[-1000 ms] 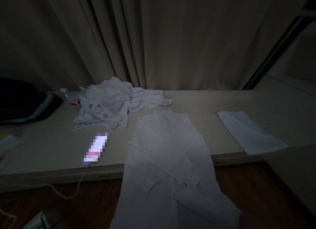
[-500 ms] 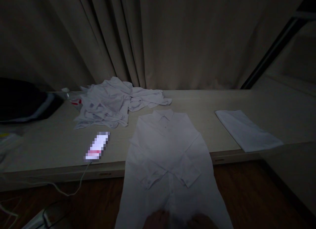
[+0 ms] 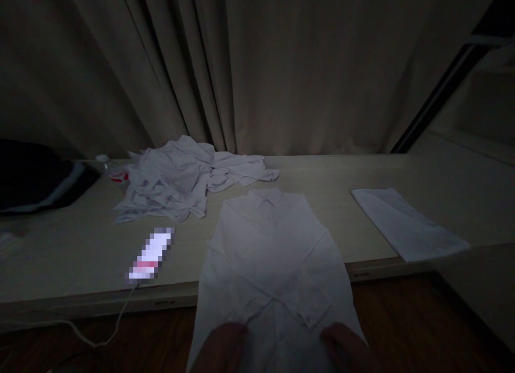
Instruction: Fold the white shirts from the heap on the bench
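Observation:
A white shirt (image 3: 273, 244) lies flat on the pale ledge (image 3: 80, 244), collar away from me, sleeves crossed over its front, its lower part hanging over the ledge's edge. My left hand (image 3: 221, 349) and my right hand (image 3: 346, 349) grip the shirt's bottom hem at the lower edge of the view, one at each side. Only the tops of both hands show, and the light is dim.
A pile of crumpled white garments (image 3: 177, 177) lies behind the shirt at left. A folded white garment (image 3: 406, 222) rests at right. A lit phone (image 3: 151, 255) with a cable lies left of the shirt. A dark bag (image 3: 36, 174) sits far left; curtains (image 3: 241, 67) hang behind.
My two hands have come up into view from below and taken hold of the shirt's hem, lifting it. The view has tilted slightly downward.

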Available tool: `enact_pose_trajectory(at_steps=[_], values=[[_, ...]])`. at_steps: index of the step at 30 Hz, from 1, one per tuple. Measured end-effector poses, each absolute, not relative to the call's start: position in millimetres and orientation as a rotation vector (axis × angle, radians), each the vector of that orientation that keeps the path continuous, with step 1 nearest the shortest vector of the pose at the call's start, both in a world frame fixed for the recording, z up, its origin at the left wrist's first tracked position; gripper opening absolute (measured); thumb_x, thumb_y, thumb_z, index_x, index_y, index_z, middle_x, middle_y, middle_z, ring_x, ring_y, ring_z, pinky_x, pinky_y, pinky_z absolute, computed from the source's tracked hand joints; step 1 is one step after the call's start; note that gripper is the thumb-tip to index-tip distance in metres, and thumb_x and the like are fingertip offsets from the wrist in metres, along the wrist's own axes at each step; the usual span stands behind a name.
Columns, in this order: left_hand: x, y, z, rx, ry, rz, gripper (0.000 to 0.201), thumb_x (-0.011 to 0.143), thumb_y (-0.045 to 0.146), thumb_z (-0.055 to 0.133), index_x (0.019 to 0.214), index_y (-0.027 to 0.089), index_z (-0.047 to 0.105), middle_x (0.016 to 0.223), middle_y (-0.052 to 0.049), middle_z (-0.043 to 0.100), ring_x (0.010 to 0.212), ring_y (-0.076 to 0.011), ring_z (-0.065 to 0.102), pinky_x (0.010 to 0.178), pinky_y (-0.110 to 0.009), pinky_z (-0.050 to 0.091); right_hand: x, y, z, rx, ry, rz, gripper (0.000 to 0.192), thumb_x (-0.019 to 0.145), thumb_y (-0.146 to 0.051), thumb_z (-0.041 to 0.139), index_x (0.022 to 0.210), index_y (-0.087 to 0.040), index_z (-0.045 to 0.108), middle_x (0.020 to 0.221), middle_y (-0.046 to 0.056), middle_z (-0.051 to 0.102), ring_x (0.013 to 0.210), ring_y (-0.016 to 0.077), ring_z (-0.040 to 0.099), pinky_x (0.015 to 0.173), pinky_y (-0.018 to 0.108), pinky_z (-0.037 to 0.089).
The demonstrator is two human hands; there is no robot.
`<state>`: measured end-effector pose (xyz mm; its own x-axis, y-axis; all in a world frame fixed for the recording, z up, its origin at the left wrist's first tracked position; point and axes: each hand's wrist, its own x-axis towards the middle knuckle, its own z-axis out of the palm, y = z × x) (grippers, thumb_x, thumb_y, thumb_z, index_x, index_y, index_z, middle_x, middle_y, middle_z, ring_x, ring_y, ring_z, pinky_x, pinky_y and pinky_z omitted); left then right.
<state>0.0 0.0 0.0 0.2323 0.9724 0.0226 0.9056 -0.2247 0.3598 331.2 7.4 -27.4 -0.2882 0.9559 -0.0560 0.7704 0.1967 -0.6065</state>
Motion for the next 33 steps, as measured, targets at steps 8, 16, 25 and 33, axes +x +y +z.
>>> enact_pose_trajectory(at_steps=[8, 16, 25, 33], values=[[-68, 55, 8, 2.411, 2.017, 0.461, 0.034, 0.086, 0.043, 0.044, 0.1, 0.025, 0.069, 0.108, -0.006, 0.071, 0.098, -0.0224, 0.067, 0.084, -0.039, 0.057, 331, 65, -8, -1.469, -2.25, 0.439, 0.025, 0.087, -0.023, 0.045, 0.102, -0.023, 0.064, 0.106, 0.008, 0.067, 0.101, 0.0211, 0.061, 0.09, 0.038, 0.05], [-93, 103, -3, 2.388, 2.019, 0.538, 0.041, 0.086, 0.048, 0.041, 0.106, 0.022, 0.066, 0.115, -0.01, 0.067, 0.104, -0.0232, 0.064, 0.088, -0.038, 0.054, 338, 123, -23, -1.502, -2.185, 0.384, 0.026, 0.089, -0.03, 0.047, 0.11, -0.023, 0.061, 0.116, 0.01, 0.061, 0.111, 0.0225, 0.055, 0.096, 0.042, 0.046], [-104, 299, 29, 1.975, 2.212, 0.431, 0.046, 0.092, 0.037, 0.024, 0.113, 0.012, 0.057, 0.116, -0.014, 0.064, 0.108, -0.023, 0.059, 0.095, -0.036, 0.044, 319, 338, -12, -1.55, -2.013, 0.19, 0.034, 0.091, -0.026, 0.037, 0.116, -0.013, 0.054, 0.116, 0.014, 0.058, 0.11, 0.023, 0.054, 0.097, 0.039, 0.042], [-123, 397, -17, 1.987, 2.211, 0.299, 0.052, 0.092, 0.035, 0.023, 0.124, 0.004, 0.049, 0.123, -0.021, 0.058, 0.114, -0.0256, 0.056, 0.097, -0.037, 0.041, 301, 441, -53, -1.685, -2.162, -0.054, 0.039, 0.093, -0.021, 0.031, 0.122, -0.01, 0.056, 0.122, 0.017, 0.057, 0.113, 0.0251, 0.052, 0.097, 0.039, 0.039]])
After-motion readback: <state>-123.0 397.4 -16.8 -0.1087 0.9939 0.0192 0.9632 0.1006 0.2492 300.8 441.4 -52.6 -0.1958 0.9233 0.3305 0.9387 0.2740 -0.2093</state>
